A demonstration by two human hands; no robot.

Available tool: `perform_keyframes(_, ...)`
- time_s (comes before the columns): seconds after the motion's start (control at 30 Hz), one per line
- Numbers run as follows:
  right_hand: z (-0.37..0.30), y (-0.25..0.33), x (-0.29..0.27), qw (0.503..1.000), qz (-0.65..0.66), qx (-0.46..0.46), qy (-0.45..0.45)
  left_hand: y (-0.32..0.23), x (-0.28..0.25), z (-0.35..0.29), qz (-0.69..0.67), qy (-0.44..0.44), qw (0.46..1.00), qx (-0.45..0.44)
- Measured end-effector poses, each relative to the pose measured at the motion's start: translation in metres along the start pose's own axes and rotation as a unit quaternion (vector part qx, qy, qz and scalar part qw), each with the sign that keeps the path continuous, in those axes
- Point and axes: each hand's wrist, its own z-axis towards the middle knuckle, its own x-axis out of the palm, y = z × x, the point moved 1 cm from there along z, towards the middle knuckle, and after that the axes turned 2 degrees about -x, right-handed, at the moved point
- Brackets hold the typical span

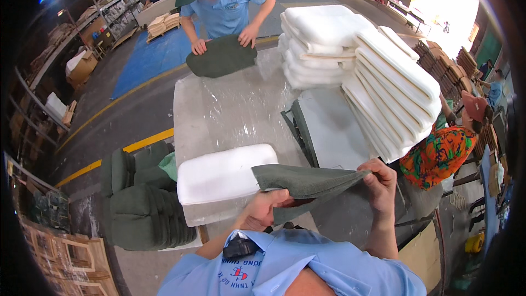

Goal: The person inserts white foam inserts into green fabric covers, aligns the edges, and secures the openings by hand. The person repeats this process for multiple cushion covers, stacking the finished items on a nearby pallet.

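A dark green fabric cushion cover (307,182) is stretched between my hands, close to my body. My left hand (264,209) grips its near left edge, with the thumb on top and the fingers partly hidden by the cloth. Its right corner is pinched in my right hand (382,180). Just beyond my left hand, a white foam pad (227,171) lies flat on the table (219,109). To the right of the pad is a flat stack of green covers (304,131) with a pale grey sheet (331,129) on top.
Tall piles of folded white foam pads (323,27) occupy the table's right side. Stuffed green cushions (145,214) are heaped at the left. Across the table, a co-worker in blue handles a green cushion (222,56). Another person in an orange patterned top (441,151) is at the right.
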Motion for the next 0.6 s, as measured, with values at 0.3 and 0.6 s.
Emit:
perform_keyframes(0.3,0.05,0.034,0.015,0.992,-0.054,-0.05,-0.102,-0.056,-0.042,-0.051,0.04,-0.01,0.996,0.084)
perform_keyframes(0.6,0.17,-0.01,0.002,0.985,0.027,-0.035,-0.167,-0.117,-0.118,-0.126,0.253,-0.345,0.896,0.119)
